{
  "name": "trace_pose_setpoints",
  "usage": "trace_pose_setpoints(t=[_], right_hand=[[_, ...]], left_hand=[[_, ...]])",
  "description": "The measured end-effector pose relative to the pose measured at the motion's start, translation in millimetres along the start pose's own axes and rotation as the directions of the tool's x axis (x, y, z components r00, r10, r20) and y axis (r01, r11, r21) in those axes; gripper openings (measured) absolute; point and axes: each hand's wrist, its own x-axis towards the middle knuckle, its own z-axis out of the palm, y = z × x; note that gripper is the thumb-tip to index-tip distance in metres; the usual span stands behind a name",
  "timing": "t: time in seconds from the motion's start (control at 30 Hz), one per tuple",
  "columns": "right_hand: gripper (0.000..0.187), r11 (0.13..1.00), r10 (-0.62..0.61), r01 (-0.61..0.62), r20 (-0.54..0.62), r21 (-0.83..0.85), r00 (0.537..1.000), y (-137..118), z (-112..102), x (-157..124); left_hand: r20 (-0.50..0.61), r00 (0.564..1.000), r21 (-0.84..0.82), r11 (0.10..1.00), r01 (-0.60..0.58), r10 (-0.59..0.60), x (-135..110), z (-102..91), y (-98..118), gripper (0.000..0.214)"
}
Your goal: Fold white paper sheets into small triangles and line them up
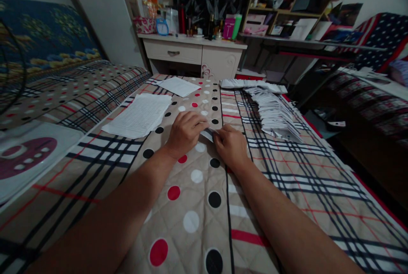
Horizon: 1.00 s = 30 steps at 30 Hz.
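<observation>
Between my two hands is a small piece of folded paper (208,135), partly covered by the fingers. My left hand (185,132) is closed on its left end, and my right hand (232,144) pinches its right end. Both hands are low over the dotted middle strip of the bedspread (197,199). Left of them lies a stack of printed sheets (140,114), with a single sheet (179,86) just beyond it. Over to the right is a long row of folded papers (276,112), and behind that another white bundle (251,84).
A white dresser (174,51) with bottles and boxes stands past the bed's far end. Shelves (277,12) and a narrow table (312,42) are at the back right. A white bag with a red print (28,155) lies at the left.
</observation>
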Motion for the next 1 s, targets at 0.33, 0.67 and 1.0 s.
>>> trace_pose_setpoints(t=[0.33,0.67,1.0], right_hand=[[0.031,0.962,0.150,-0.115,-0.126,0.249,0.981,10.4,6.7,3.1],[0.022,0.836,0.219,-0.086,-0.185,0.542,0.958,13.3,11.1,5.8],[0.021,0.508,0.311,-0.196,0.034,0.839,0.950,16.9,15.8,7.9]], left_hand=[[0.055,0.998,-0.017,0.999,0.027,-0.026,0.1,-2.9,16.2,0.035],[0.155,0.983,-0.108,0.987,0.120,-0.102,-3.1,9.9,10.6,0.036],[0.047,0.960,-0.497,0.827,0.263,-0.276,-5.1,20.7,3.5,0.001]])
